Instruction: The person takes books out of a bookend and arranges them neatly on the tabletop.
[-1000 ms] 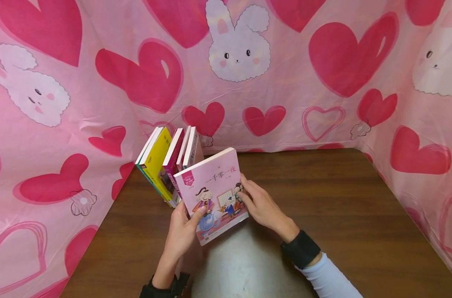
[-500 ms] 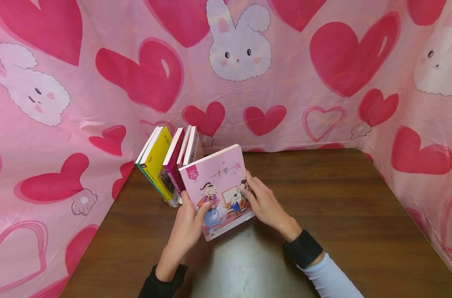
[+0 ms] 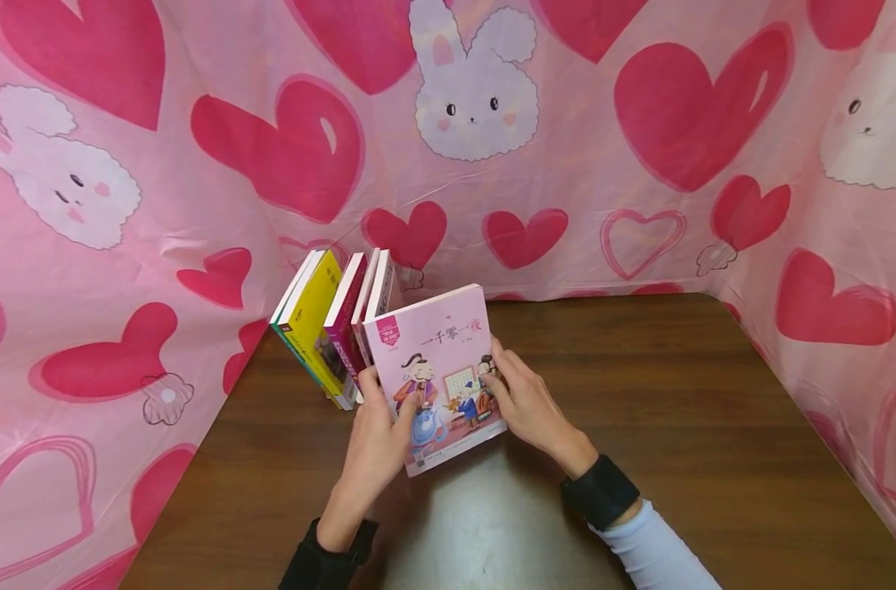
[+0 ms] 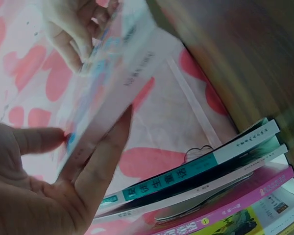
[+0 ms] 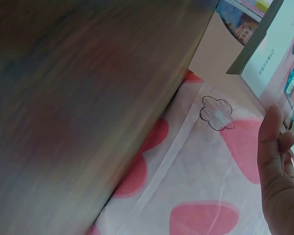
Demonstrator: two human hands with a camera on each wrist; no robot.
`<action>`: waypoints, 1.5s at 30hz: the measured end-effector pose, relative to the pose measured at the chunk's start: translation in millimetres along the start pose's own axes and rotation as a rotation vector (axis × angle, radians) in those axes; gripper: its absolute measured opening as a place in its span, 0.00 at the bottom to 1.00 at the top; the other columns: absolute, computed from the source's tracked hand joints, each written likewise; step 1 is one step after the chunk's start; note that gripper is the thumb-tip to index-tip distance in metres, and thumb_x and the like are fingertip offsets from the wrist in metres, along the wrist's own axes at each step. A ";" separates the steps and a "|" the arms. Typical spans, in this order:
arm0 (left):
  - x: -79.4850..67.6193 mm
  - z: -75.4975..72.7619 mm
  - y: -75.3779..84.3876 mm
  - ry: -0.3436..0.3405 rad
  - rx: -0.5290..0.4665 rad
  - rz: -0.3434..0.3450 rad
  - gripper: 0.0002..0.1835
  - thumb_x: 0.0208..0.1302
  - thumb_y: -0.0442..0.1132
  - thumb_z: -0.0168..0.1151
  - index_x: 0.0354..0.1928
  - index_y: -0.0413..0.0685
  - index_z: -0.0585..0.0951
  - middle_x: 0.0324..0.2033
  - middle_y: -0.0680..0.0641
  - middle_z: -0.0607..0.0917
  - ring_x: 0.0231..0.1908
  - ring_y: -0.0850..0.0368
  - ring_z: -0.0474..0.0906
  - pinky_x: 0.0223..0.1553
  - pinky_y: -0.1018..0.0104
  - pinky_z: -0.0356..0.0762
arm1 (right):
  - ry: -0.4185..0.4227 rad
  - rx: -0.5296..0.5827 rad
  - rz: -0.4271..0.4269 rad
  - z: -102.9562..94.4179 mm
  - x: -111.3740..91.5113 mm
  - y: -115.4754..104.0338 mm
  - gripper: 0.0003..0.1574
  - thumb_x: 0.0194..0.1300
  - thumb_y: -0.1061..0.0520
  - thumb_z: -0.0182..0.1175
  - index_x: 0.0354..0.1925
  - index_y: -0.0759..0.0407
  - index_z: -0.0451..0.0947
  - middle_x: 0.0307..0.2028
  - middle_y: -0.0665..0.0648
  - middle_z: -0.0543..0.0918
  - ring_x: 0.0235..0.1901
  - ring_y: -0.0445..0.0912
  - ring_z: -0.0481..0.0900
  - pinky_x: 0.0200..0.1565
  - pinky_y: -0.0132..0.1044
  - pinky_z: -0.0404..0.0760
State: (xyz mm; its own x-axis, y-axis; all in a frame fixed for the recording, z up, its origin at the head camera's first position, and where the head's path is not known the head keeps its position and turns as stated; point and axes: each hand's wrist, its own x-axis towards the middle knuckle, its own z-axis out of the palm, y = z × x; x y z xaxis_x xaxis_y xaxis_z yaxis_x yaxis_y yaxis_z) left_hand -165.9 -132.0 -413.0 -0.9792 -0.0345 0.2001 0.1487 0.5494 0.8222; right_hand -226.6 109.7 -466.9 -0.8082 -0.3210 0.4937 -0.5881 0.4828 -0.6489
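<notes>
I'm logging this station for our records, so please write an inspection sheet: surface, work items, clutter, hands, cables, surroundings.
Surface: brown wood-grain table, with pale glare near the person.
Work items: pink book, tilted, front cover showing; row of books standing behind its left side.
Clutter: nothing seen.
Hands: left hand and right hand grip the pink book at opposite sides; black wristbands worn.
Cables: nothing seen.
Surroundings: pink cloth printed with hearts and rabbits.

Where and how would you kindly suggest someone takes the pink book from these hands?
Probably pinch the pink book by its top edge, coming from above: that edge is uncovered, while the left hand and right hand hold the sides.
</notes>
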 end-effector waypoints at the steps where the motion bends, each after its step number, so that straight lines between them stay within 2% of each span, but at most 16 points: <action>1: 0.1 0.2 0.4 -0.012 0.000 0.010 0.34 0.75 0.39 0.66 0.73 0.49 0.56 0.55 0.39 0.84 0.47 0.42 0.88 0.47 0.42 0.86 | 0.000 -0.002 0.006 -0.2 -0.2 0.3 0.44 0.78 0.58 0.60 0.83 0.62 0.53 0.48 0.58 0.76 0.40 0.48 0.75 0.40 0.42 0.77; 6: 1.5 -1.1 0.8 -0.049 -0.012 0.068 0.45 0.73 0.34 0.66 0.81 0.57 0.49 0.62 0.41 0.80 0.54 0.41 0.86 0.51 0.40 0.84 | -0.001 -0.011 0.030 -1.3 -1.4 1.7 0.44 0.79 0.58 0.60 0.82 0.64 0.53 0.51 0.61 0.77 0.42 0.50 0.77 0.43 0.46 0.79; 11: 4.8 -2.4 0.0 -0.046 -0.015 0.108 0.47 0.73 0.35 0.66 0.83 0.62 0.48 0.64 0.44 0.79 0.55 0.43 0.85 0.52 0.41 0.84 | 0.010 -0.022 0.031 -2.7 -1.0 3.3 0.43 0.78 0.59 0.60 0.81 0.66 0.54 0.53 0.62 0.78 0.43 0.52 0.77 0.46 0.48 0.80; 18: 10.0 0.6 -1.4 -0.007 0.056 0.140 0.49 0.73 0.36 0.67 0.85 0.60 0.47 0.63 0.41 0.74 0.56 0.46 0.76 0.54 0.42 0.82 | 0.004 -0.017 0.063 -6.2 -1.2 4.9 0.42 0.79 0.60 0.59 0.82 0.66 0.53 0.57 0.64 0.78 0.44 0.52 0.78 0.48 0.50 0.81; 22: 12.6 3.7 -3.3 0.011 0.044 0.149 0.51 0.73 0.34 0.67 0.86 0.60 0.46 0.63 0.40 0.73 0.55 0.45 0.76 0.54 0.42 0.81 | 0.006 -0.023 0.059 -6.8 -1.6 5.6 0.42 0.79 0.59 0.59 0.82 0.66 0.54 0.55 0.63 0.78 0.43 0.51 0.78 0.46 0.49 0.81; 28: 14.9 10.3 -6.4 0.053 0.015 0.152 0.48 0.72 0.31 0.67 0.85 0.49 0.50 0.62 0.38 0.74 0.53 0.45 0.77 0.54 0.46 0.82 | 0.032 -0.036 0.058 -8.9 -1.5 6.6 0.41 0.78 0.60 0.60 0.81 0.63 0.57 0.50 0.60 0.78 0.39 0.49 0.77 0.41 0.46 0.80; 32: 18.1 15.1 -7.2 0.081 -0.050 0.139 0.40 0.73 0.30 0.65 0.80 0.42 0.55 0.55 0.39 0.78 0.44 0.48 0.79 0.45 0.54 0.82 | 0.040 -0.037 0.078 -10.7 -0.1 7.2 0.42 0.78 0.59 0.61 0.82 0.60 0.57 0.47 0.58 0.78 0.37 0.49 0.76 0.39 0.45 0.78; 36: 19.8 18.1 -7.5 0.086 -0.079 0.130 0.31 0.75 0.30 0.62 0.73 0.40 0.60 0.50 0.41 0.79 0.36 0.52 0.77 0.37 0.61 0.77 | 0.024 -0.037 0.110 -11.7 -0.7 9.0 0.43 0.77 0.59 0.62 0.82 0.62 0.56 0.50 0.59 0.79 0.39 0.49 0.77 0.41 0.45 0.78; 39: 21.6 18.9 -8.3 0.081 -0.064 0.146 0.32 0.73 0.29 0.61 0.74 0.42 0.62 0.51 0.42 0.80 0.36 0.54 0.76 0.35 0.63 0.77 | 0.014 -0.038 0.132 -12.4 -1.6 11.1 0.43 0.77 0.59 0.62 0.82 0.64 0.55 0.51 0.60 0.79 0.40 0.50 0.77 0.42 0.46 0.78; 43: 25.8 19.4 -9.2 0.056 -0.069 0.177 0.35 0.70 0.27 0.61 0.77 0.46 0.64 0.56 0.42 0.80 0.43 0.50 0.78 0.41 0.56 0.81 | 0.005 -0.029 0.150 -14.6 -1.6 13.0 0.44 0.78 0.59 0.62 0.82 0.63 0.54 0.49 0.59 0.78 0.40 0.49 0.77 0.41 0.45 0.78; 45: 27.3 19.6 -9.6 0.025 -0.049 0.175 0.38 0.71 0.28 0.62 0.79 0.46 0.61 0.63 0.41 0.78 0.51 0.47 0.77 0.51 0.49 0.82 | 0.004 -0.029 0.154 -16.6 -1.1 13.4 0.43 0.78 0.59 0.62 0.82 0.63 0.55 0.47 0.59 0.77 0.39 0.49 0.77 0.40 0.45 0.78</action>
State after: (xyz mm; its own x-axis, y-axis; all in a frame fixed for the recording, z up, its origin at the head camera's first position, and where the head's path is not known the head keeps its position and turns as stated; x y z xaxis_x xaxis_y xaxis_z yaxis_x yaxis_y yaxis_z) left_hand -196.8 -121.9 -425.9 -0.9342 0.0367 0.3550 0.3234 0.5078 0.7985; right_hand -233.1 130.0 -466.6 -0.8889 -0.2379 0.3916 -0.4556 0.5491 -0.7006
